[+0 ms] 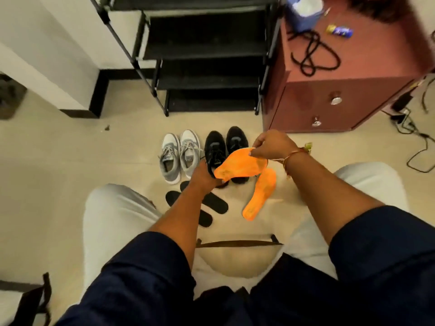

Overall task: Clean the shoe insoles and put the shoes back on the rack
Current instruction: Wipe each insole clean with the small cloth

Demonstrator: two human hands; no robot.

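Observation:
A grey pair of sneakers point(180, 155) and a black pair point(236, 142) stand on the floor before the black shoe rack point(207, 55). My right hand point(270, 144) pinches one end of an orange insole point(237, 167) held over the black shoes. My left hand point(203, 175) grips the heel of the left black shoe point(214, 151). A second orange insole point(260, 194) lies on the floor to the right. Black insoles point(215, 203) lie partly under my left forearm.
A red-brown cabinet point(329, 102) with two knobs stands right of the rack, with a black cord point(313, 52) and small items on top. Cables point(414, 137) trail on the floor at far right. A white wall corner point(58, 67) is at left. My knees frame the floor space.

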